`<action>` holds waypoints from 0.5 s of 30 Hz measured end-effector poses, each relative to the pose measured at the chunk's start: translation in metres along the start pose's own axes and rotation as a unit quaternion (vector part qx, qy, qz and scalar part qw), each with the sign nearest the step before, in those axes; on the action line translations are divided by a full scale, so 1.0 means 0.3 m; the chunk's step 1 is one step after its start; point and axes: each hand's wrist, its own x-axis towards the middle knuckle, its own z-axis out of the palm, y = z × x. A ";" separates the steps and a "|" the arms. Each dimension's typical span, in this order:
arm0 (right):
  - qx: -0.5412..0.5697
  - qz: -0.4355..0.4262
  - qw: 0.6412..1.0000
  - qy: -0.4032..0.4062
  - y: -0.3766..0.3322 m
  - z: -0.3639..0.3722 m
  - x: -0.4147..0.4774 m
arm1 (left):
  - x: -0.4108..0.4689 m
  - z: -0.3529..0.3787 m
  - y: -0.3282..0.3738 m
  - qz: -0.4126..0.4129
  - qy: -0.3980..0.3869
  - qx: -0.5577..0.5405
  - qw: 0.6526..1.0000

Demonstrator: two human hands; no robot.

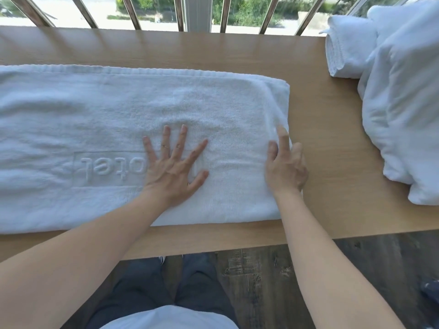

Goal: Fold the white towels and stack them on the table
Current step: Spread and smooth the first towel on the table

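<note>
A long white towel (99, 119) with raised lettering lies flat across the wooden table (327, 143), folded lengthwise, its left end running out of view. My left hand (173, 165) presses flat on it with fingers spread, near the lettering. My right hand (285, 162) sits at the towel's right folded edge, fingers loosely bent against the fold; whether it pinches the cloth is unclear. A folded white towel (346, 48) sits at the table's far right corner.
A heap of unfolded white towels (403, 103) covers the right end of the table. A metal railing (133, 13) and a window run along the far edge. Bare table shows between the towel and the heap. Dark wooden floor (261, 276) lies below.
</note>
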 end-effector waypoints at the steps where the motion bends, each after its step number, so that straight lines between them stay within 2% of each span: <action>1: 0.007 0.022 1.000 0.000 0.016 -0.002 0.024 | 0.000 0.001 0.000 -0.001 0.000 0.002 1.000; 4: 0.015 0.079 0.996 0.031 0.017 0.006 0.000 | -0.001 -0.002 0.002 -0.008 -0.004 0.008 1.000; 8: 0.006 0.036 0.999 0.032 0.016 0.016 -0.110 | -0.006 -0.001 0.001 -0.011 -0.006 0.005 1.000; 11: 0.015 0.012 1.000 0.019 0.043 0.004 -0.055 | -0.006 -0.006 0.007 -0.011 -0.014 0.003 1.000; 15: 0.021 0.056 0.996 0.059 0.048 0.008 -0.036 | -0.006 -0.005 0.019 -0.020 -0.016 0.010 1.000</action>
